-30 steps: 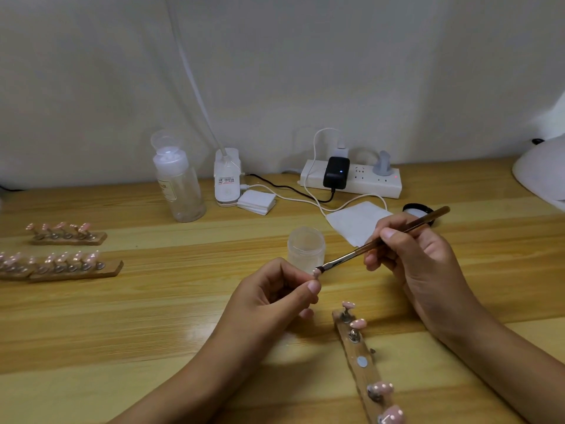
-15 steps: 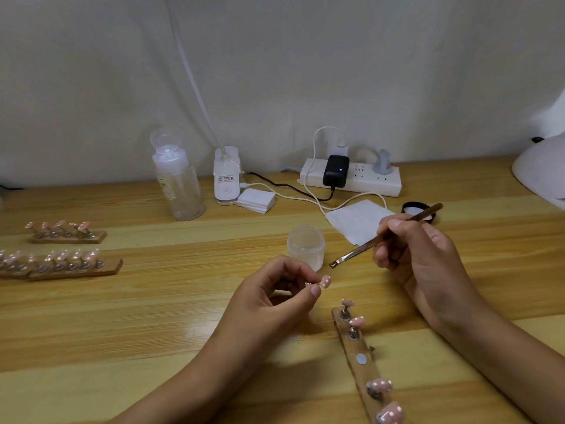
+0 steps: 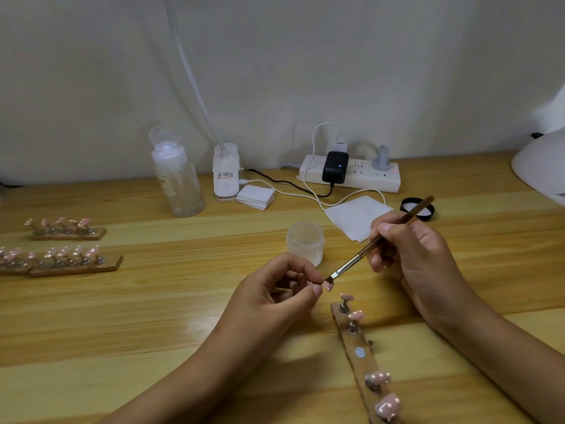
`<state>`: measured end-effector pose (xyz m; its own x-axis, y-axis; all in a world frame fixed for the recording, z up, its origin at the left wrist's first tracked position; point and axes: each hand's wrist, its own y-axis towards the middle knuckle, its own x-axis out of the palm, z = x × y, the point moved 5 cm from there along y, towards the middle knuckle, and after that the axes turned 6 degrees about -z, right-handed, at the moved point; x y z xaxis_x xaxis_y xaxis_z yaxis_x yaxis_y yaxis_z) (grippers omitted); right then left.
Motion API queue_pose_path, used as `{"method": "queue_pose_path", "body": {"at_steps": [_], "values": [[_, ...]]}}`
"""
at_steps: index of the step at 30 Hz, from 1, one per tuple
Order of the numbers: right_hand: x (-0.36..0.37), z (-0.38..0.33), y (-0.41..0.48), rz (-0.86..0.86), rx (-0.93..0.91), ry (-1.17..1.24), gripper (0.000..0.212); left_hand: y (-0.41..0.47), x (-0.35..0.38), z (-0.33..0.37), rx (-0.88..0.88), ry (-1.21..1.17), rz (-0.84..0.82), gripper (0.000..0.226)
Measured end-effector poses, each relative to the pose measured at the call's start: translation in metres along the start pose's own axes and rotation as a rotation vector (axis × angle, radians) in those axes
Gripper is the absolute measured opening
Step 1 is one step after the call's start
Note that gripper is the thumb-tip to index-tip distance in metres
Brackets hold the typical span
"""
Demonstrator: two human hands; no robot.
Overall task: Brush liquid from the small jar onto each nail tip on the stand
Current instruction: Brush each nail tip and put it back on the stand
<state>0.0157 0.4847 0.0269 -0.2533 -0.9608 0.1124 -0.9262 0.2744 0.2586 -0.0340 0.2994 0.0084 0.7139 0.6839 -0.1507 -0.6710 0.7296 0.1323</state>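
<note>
A pink nail tip (image 3: 326, 285) is pinched between thumb and forefinger of the left hand (image 3: 275, 296), raised above the table (image 3: 153, 301), just left of the wooden stand (image 3: 356, 344), which carries four more tips. The right hand (image 3: 409, 255), its grip closed pen-fashion around the brush (image 3: 379, 240), lays the bristles on the held tip. The small jar (image 3: 305, 241) stands open just behind both hands. The clear bottle (image 3: 177, 182) bears a label, its writing too small to read.
</note>
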Motion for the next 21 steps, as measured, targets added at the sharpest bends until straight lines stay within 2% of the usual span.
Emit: {"method": "queue_pose_path", "body": {"at_steps": [3,7,13,21], "values": [[-0.003,-0.001,0.0,0.067,-0.022,-0.029,0.026,0.0,0.0,0.001,0.01,-0.013,0.007,0.009],[-0.011,0.001,0.002,0.145,0.006,0.077,0.029,0.0,-0.001,0.003,0.029,-0.04,0.033,0.007],[-0.008,0.004,0.005,0.045,0.025,0.189,0.034,0.0,-0.002,0.002,0.035,-0.032,0.039,0.008],[0.002,0.0,0.003,-0.088,-0.003,0.199,0.024,0.001,-0.001,0.002,0.041,-0.083,0.043,0.009]]}}
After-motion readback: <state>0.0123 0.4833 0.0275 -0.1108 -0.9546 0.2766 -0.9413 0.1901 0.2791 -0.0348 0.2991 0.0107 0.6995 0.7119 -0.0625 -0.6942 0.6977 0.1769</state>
